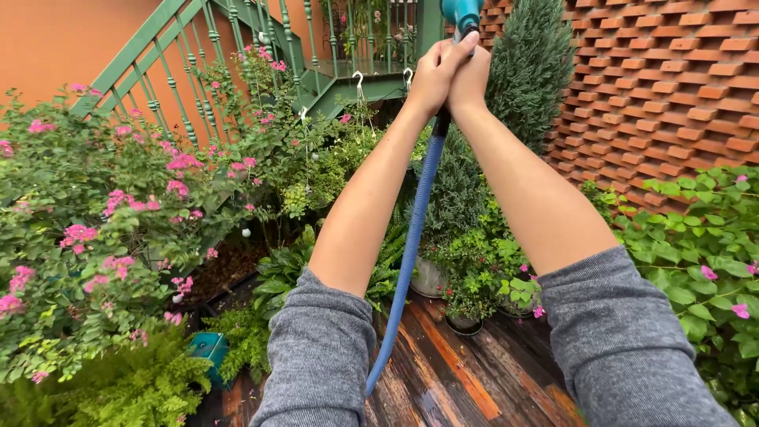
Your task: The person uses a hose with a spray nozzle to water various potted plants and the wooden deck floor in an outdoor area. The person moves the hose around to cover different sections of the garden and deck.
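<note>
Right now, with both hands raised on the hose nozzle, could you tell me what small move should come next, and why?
Probably tilt the teal nozzle slightly down-left: both the left hand and right hand clasp it high, and the blue hose hangs between the arms, above the pink-flowered bushes.

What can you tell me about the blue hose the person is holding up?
The blue hose looks like ribbed, bendy plastic. It hangs from a teal nozzle held high, cut off by the picture's top edge. The left hand and right hand wrap together just below the nozzle. The hose drops between the forearms, curving down toward the wet wooden deck.
</note>
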